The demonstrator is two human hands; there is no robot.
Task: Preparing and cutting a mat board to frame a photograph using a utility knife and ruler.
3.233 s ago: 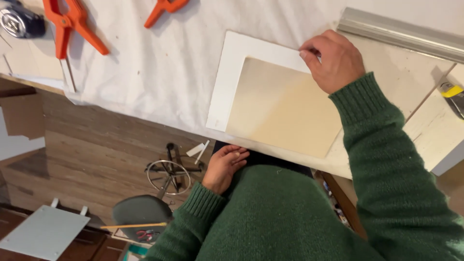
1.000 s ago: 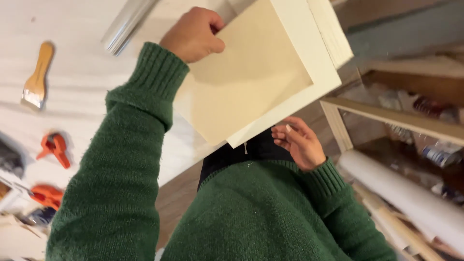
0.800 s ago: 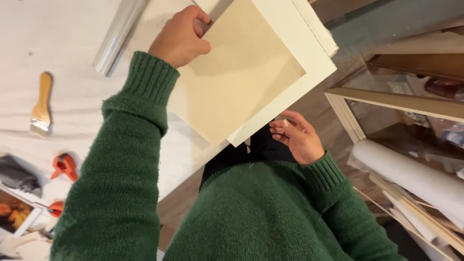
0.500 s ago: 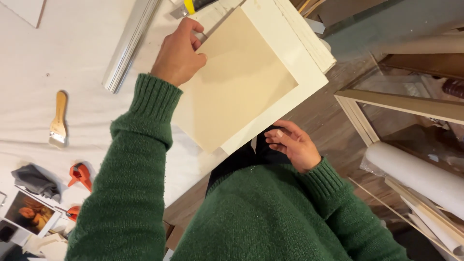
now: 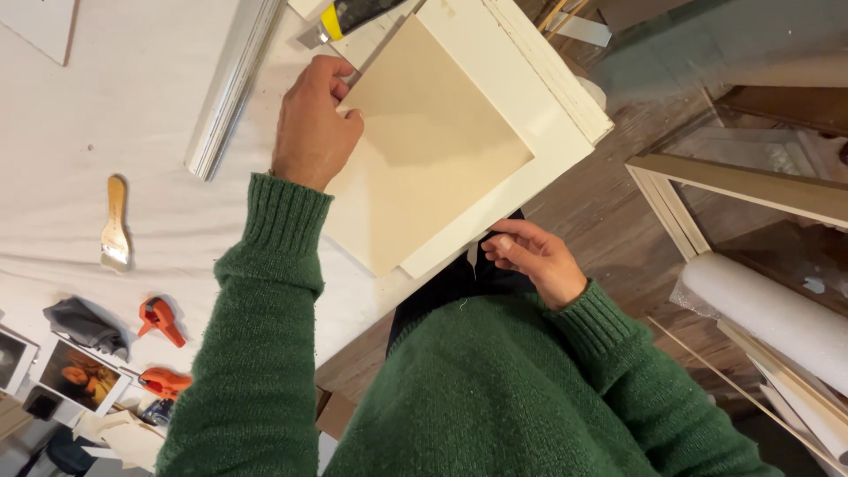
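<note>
Nearest, the right hand (image 5: 534, 261) hovers loosely curled just under the near edge of the white mat board (image 5: 539, 115), its fingertips (image 5: 499, 243) close to that edge; whether they touch it I cannot tell. It holds nothing. The mat board lies tilted over the table's near edge, with a tan backing sheet (image 5: 424, 146) laid on top of it. The left hand (image 5: 314, 124) presses on the sheet's far left corner, fingers bent and pinching its edge. To the left on the white cloth (image 5: 88, 115) lie orange spring clamps (image 5: 161, 320), a wooden-handled brush (image 5: 115, 225) and, farther off, a long metal ruler (image 5: 231, 84).
</note>
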